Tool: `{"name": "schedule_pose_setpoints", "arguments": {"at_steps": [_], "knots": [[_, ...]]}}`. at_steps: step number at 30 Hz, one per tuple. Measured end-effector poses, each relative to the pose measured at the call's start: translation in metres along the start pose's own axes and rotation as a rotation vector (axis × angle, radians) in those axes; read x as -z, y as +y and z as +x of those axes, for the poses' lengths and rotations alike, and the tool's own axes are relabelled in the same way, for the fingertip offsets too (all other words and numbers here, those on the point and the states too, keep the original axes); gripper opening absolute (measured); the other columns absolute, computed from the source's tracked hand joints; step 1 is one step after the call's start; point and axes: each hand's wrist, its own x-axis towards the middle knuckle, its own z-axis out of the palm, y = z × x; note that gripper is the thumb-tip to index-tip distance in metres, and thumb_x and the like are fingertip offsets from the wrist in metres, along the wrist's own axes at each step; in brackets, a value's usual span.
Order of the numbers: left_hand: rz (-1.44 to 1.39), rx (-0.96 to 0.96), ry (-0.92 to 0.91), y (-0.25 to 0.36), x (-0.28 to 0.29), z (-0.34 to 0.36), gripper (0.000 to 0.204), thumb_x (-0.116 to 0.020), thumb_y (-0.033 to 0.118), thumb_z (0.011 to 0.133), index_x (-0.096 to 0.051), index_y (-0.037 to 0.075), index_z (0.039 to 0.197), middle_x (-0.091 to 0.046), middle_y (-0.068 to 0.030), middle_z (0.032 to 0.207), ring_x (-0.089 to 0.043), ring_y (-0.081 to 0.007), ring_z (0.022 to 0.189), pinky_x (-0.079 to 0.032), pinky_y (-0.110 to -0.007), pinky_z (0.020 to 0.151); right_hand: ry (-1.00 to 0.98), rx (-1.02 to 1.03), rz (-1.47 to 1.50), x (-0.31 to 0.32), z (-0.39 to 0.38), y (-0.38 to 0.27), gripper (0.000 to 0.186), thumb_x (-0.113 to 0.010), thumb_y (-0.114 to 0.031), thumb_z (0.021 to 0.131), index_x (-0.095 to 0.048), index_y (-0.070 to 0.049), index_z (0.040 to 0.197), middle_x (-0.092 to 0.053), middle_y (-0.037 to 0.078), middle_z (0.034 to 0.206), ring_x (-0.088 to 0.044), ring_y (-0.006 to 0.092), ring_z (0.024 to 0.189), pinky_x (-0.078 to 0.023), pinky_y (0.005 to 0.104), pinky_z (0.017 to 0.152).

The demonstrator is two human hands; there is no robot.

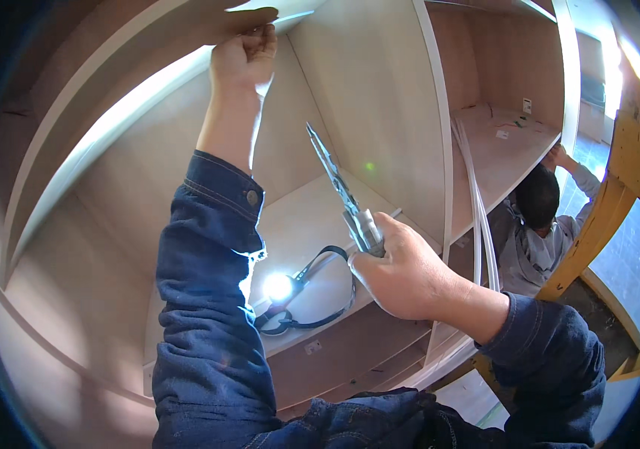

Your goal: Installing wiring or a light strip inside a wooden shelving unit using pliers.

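My left hand (pixel 243 58) reaches up to the top of a pale wooden cabinet (pixel 368 82). Its fingers are curled close against the end of an overhead panel (pixel 118 63); whatever they grip there is hidden. In front of the cabinet's inside, my right hand (pixel 409 269) is closed around a long, narrow, pointed metal tool (pixel 346 191) with a grey grip, its tip aimed up and left. The exact kind of tool is unclear. Below and behind it, a lit headlamp (pixel 279 288) with a dark strap lies on the cabinet's shelf.
Another compartment (pixel 507 157) opens on the right, with small scraps on its board. Long white strips (pixel 477 202) lean across its front. Beyond them a co-worker (pixel 537 217) bends low with one arm raised. A yellow wooden frame (pixel 596 224) stands at the far right.
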Motion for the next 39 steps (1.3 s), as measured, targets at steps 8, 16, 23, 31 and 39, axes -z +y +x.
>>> {"name": "schedule_pose_setpoints", "arguments": {"at_steps": [8,16,23,31,39], "knots": [[0.124,-0.290,0.421,-0.070,-0.077,-0.019,0.037,-0.037,-0.017,0.091,-0.048,-0.020,0.126,-0.055,-0.0393,0.126,-0.056,-0.0523,0.119,-0.047,-0.064,0.111,0.041,-0.023,0.019,0.001,0.001,0.001,0.035,-0.055,-0.018,0.101,-0.052,0.007,0.124,-0.060,0.024,0.104,-0.062,0.0317,0.096,-0.056,0.0433,0.085],[0.135,-0.271,0.389,-0.060,-0.060,-0.004,0.042,-0.036,-0.021,0.086,-0.049,-0.019,0.126,-0.056,-0.0394,0.125,-0.056,-0.0510,0.122,-0.046,-0.063,0.114,0.049,-0.003,-0.004,0.001,0.000,0.000,0.039,-0.053,-0.018,0.098,-0.050,0.011,0.124,-0.061,0.023,0.099,-0.064,0.0308,0.089,-0.058,0.0400,0.081],[0.205,-0.134,0.158,-0.073,-0.042,0.000,0.041,-0.036,-0.022,0.086,-0.051,-0.018,0.124,-0.057,-0.0375,0.127,-0.055,-0.0488,0.124,-0.046,-0.061,0.115,0.083,-0.018,-0.017,0.001,0.001,0.000,0.040,-0.053,-0.018,0.098,-0.050,0.011,0.126,-0.061,0.023,0.102,-0.064,0.0315,0.092,-0.058,0.0408,0.082],[0.188,-0.196,0.214,-0.078,-0.047,0.005,0.036,-0.038,-0.020,0.089,-0.053,-0.018,0.122,-0.061,-0.0343,0.122,-0.058,-0.0463,0.122,-0.048,-0.060,0.113,0.111,-0.001,-0.017,-0.004,0.002,0.002,0.042,-0.053,-0.018,0.098,-0.049,0.011,0.128,-0.061,0.023,0.101,-0.065,0.0317,0.092,-0.058,0.0400,0.082],[0.240,-0.180,0.281,-0.088,-0.048,0.012,0.027,-0.047,-0.014,0.095,-0.056,-0.015,0.121,-0.066,-0.0301,0.112,-0.063,-0.0438,0.115,-0.051,-0.058,0.110,0.115,0.013,-0.046,-0.004,0.002,0.000,0.042,-0.052,-0.019,0.098,-0.050,0.011,0.128,-0.062,0.022,0.100,-0.066,0.0316,0.090,-0.059,0.0390,0.081]]}}
